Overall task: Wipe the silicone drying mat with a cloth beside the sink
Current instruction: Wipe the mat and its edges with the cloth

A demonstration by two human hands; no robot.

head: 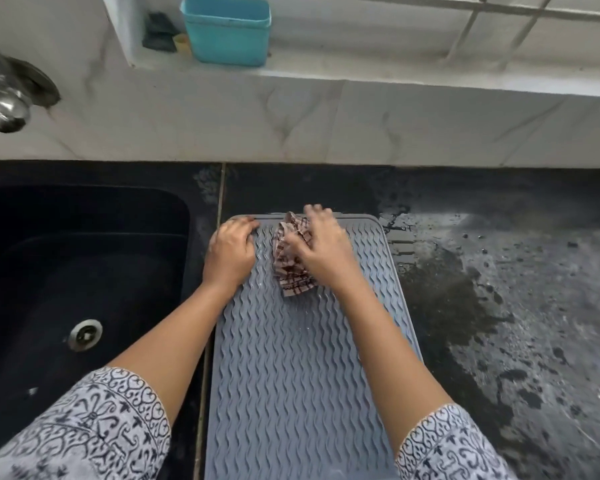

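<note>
A grey silicone drying mat (291, 375) with wavy ridges lies on the dark counter just right of the sink. A crumpled brown-and-white checked cloth (290, 261) rests on the mat's far end. My right hand (321, 247) presses down on the cloth, fingers spread over it and reaching the mat's far edge. At the far left corner of the mat my left hand (229, 252) holds the mat's edge, fingers curled over it. Both forearms cross the mat's sides.
A black sink (66, 271) with a metal drain (85, 335) is on the left, a steel tap (4, 102) above it. Wet speckled black counter (499, 306) stretches right. On the white ledge behind stand a teal tub (227, 29) and a dark sponge (160, 32).
</note>
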